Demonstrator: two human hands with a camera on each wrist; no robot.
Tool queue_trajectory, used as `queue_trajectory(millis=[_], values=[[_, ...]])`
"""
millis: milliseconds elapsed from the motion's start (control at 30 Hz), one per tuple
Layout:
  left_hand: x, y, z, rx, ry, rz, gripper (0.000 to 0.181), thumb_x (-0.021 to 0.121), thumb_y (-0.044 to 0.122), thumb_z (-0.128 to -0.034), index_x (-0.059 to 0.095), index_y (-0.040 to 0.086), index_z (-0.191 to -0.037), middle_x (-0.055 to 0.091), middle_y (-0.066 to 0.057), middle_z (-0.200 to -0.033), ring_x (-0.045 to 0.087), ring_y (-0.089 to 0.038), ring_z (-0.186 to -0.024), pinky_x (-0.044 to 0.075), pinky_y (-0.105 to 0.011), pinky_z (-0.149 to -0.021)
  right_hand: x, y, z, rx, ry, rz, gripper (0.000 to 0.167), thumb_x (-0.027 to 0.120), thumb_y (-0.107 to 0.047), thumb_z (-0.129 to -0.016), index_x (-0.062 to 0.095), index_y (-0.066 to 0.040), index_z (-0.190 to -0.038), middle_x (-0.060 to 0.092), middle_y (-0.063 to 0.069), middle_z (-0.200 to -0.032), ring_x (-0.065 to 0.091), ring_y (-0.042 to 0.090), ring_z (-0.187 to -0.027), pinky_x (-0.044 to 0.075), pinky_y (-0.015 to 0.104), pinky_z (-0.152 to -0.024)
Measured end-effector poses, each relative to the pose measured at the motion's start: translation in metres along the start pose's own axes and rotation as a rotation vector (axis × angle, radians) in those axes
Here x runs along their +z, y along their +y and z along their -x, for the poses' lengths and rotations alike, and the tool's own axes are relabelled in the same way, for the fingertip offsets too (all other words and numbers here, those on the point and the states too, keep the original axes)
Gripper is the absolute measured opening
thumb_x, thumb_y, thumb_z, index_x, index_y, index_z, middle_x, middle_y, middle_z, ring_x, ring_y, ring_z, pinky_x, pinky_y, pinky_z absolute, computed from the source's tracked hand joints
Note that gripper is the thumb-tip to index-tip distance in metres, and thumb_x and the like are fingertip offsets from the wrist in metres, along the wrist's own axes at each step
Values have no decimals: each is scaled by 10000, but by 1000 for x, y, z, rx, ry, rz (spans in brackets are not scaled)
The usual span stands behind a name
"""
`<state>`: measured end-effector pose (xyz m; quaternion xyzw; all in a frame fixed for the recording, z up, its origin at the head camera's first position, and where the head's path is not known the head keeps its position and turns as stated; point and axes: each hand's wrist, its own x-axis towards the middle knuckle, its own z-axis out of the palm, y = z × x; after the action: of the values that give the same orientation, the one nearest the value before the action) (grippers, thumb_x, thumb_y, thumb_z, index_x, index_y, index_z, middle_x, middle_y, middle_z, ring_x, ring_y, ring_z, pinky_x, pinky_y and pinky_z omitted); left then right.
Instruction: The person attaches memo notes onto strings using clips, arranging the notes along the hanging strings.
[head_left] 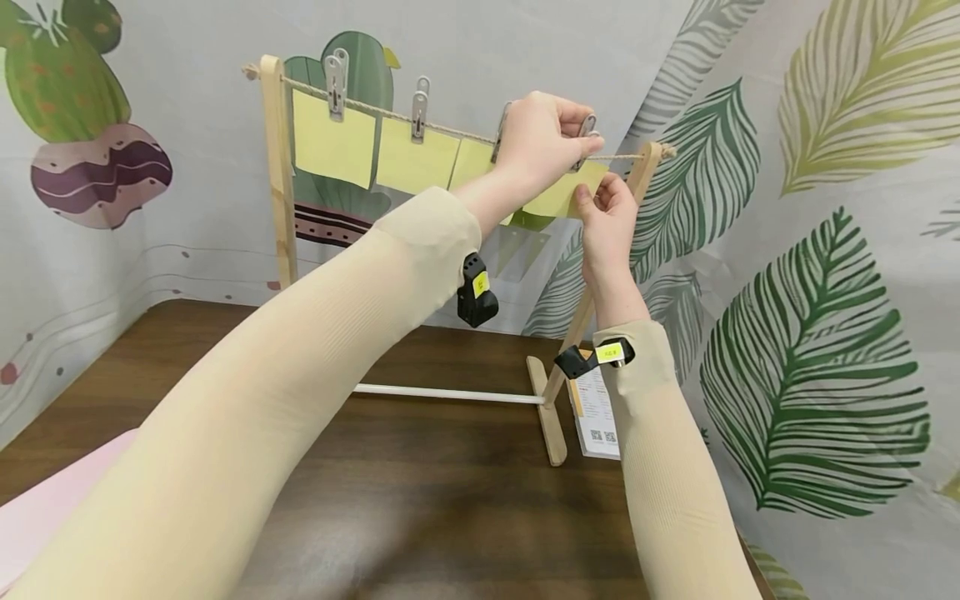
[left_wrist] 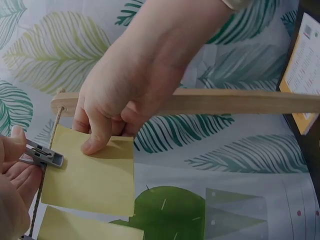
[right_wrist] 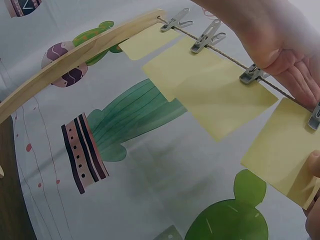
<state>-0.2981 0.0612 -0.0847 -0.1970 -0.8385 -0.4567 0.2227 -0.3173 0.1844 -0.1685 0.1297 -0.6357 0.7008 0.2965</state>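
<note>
At the rope's right end, my left hand pinches the handles of a grey clothespin between thumb and fingers. The clothespin's tip lies over the rope and the top edge of a yellow paper sheet. Just below it, my right hand pinches that sheet by its side edge, thumb in front and fingers behind. Farther left, other yellow sheets hang from the rope under more clothespins. My left hand and forearm partly cover the middle sheets in the head view.
A wooden stand holds the rope between its left post and right post. A white rod runs low across it. Behind the right foot lies a printed card. Something pink sits at the brown table's left.
</note>
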Motion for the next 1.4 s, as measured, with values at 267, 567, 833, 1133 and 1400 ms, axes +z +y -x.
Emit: queue_trajectory(millis=[267, 567, 833, 1133, 1400], values=[[0, 2, 1, -8, -45, -55, 376, 717, 336, -897, 673, 227, -1255, 724, 98, -1136, 650, -4, -1065, 315, -113, -1039, -1, 0, 1, 19, 6, -1, 130, 560, 23, -956, 578, -106, -958, 604, -28, -885, 580, 67, -833, 465, 193, -782], [0, 5, 2, -24, -74, 0, 521, 713, 270, -906, 553, 138, -1384, 690, 24, -1233, 645, -53, -1117, 444, -120, -946, -2, 1, 2, 39, 15, -15, 125, 576, 24, -948, 599, -88, -998, 615, -22, -907, 576, 79, -845, 462, 194, -787], [-3, 7, 4, -37, -57, 2, 533, 716, 288, -903, 550, 134, -1386, 675, 34, -1258, 637, -33, -1130, 440, -103, -946, -3, 3, 3, 49, 13, -11, 123, 580, 17, -947, 600, -94, -996, 623, -29, -899, 573, 80, -847, 453, 201, -787], [-5, 5, 9, -23, -33, -1, 537, 712, 290, -906, 544, 131, -1391, 636, 20, -1315, 629, -34, -1154, 426, -101, -971, -4, 9, 7, -1, 3, 14, 132, 617, -41, -922, 608, -33, -1054, 616, -60, -847, 559, 56, -789, 455, 178, -763], [-7, 4, 14, -18, -32, 36, 524, 708, 264, -909, 550, 119, -1387, 626, -4, -1336, 619, -59, -1180, 451, -121, -957, -5, 14, 10, 20, 8, 17, 183, 584, -22, -947, 585, 17, -1126, 604, -60, -857, 559, 58, -815, 456, 178, -786]])
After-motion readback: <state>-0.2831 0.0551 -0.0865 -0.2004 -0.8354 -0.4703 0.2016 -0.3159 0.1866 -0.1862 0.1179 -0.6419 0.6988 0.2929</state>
